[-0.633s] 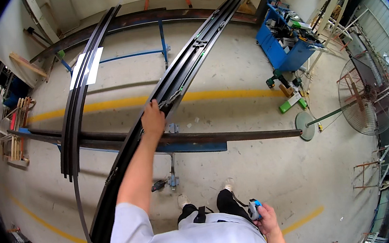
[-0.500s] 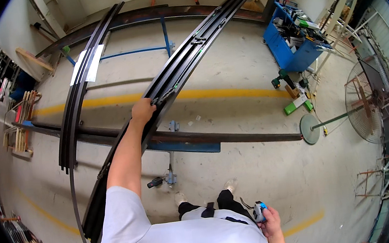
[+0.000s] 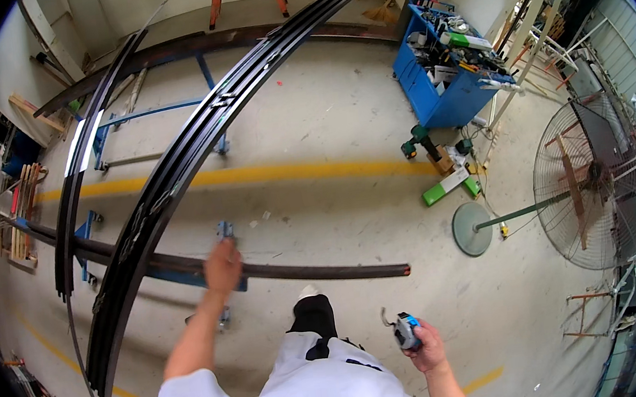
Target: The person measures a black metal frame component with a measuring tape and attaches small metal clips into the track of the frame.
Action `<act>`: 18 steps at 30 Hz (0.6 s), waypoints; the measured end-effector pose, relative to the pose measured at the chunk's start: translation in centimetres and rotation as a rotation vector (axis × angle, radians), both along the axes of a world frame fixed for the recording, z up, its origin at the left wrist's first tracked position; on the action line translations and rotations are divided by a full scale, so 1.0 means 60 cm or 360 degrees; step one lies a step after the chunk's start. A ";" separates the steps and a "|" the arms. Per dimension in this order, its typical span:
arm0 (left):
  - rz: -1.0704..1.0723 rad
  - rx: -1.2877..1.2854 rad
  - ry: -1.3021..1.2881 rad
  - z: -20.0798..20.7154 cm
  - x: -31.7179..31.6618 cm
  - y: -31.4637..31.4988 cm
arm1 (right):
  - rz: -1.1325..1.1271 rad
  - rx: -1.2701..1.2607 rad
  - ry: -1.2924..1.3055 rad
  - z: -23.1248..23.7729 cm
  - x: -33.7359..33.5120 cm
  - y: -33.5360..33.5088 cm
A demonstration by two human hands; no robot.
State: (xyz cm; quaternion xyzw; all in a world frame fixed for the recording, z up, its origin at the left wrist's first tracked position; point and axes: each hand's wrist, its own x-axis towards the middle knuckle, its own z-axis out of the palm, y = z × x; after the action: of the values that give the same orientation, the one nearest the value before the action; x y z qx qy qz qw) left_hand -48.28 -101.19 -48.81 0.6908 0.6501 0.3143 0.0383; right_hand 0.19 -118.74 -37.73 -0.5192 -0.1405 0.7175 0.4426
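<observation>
In my right hand (image 3: pixel 431 349) is a tape measure (image 3: pixel 405 333) with a grey and blue case and a wrist strap, held low beside my body. My left hand (image 3: pixel 224 266) is over the dark crossbar (image 3: pixel 310 271) of a stand, just below a small blue bracket (image 3: pixel 224 229). It looks slightly blurred, and its fingers are hard to make out, so whether it touches the bar is unclear. Left of it, a long bundle of black metal profiles (image 3: pixel 173 164) slants across the supports, with small hardware fitted along its grooves.
Another set of dark profiles (image 3: pixel 85 147) with a white sheet lies farther left. On the right are a blue tool cart (image 3: pixel 451 97), a cordless drill (image 3: pixel 421 140) by green-white boxes on the floor, and a large fan (image 3: pixel 594 175) with a round base.
My left hand has left the black profiles and moved right and down to the crossbar. The tape measure stays in my right hand. The view has shifted to the right.
</observation>
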 end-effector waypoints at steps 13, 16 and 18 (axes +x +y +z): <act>-0.0338 -0.1138 -0.0483 -0.003 0.626 0.027 | -0.0119 -0.0265 0.0496 -0.027 0.317 0.227; 0.0048 -0.1131 -0.0363 -0.034 0.646 0.028 | -0.0039 -0.0426 0.0490 -0.069 0.383 0.308; 0.0243 -0.1207 -0.0137 -0.030 0.666 0.033 | 0.0043 -0.0589 0.0326 -0.102 0.421 0.367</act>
State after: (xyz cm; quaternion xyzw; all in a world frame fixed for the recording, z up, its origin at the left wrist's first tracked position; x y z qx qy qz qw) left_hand -8.32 -99.18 -50.62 0.5633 0.7675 0.0824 0.2947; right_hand 25.44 -96.74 -43.87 -0.5141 0.0325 0.7859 0.3421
